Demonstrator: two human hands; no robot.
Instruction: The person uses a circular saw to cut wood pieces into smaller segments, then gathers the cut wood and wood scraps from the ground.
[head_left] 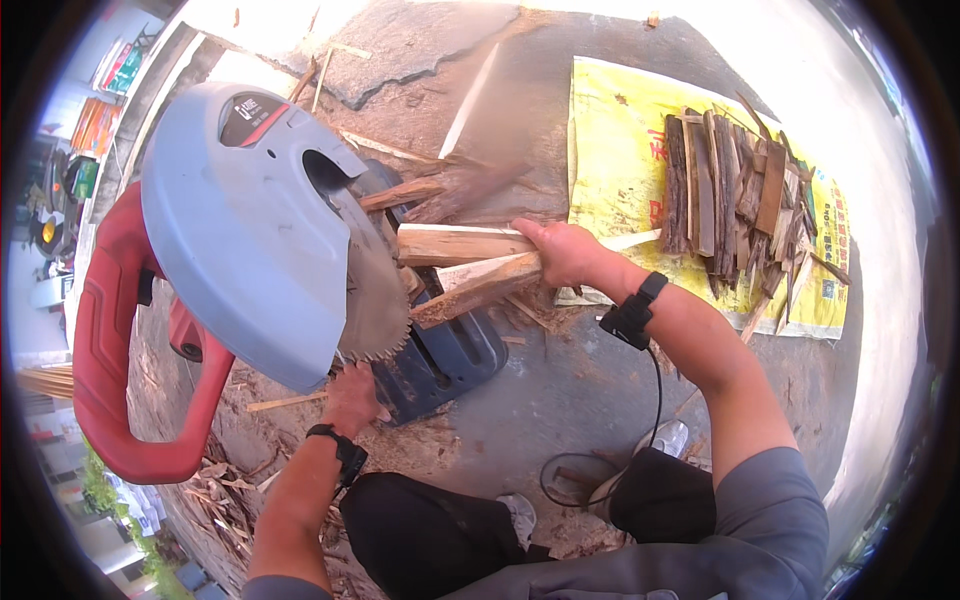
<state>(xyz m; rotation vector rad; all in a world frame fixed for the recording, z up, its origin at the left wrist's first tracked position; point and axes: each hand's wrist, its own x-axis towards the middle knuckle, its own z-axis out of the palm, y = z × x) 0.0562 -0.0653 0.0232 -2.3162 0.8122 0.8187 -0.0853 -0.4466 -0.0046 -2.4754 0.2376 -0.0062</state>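
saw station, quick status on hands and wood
Right hand gripping wood pieces laid under the saw blade. Left hand down by the saw base, below the blade. Cut sticks piled on yellow sack.

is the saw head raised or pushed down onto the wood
Raised: the saw blade sits above and beside the wood pieces held by the right hand, with no cut showing.

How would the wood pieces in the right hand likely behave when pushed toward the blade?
The wood pieces look stiff, being thick split lengths. Their rough, uneven faces may rock or shift on the saw base. Gripped together in the right hand, they could slide against each other.
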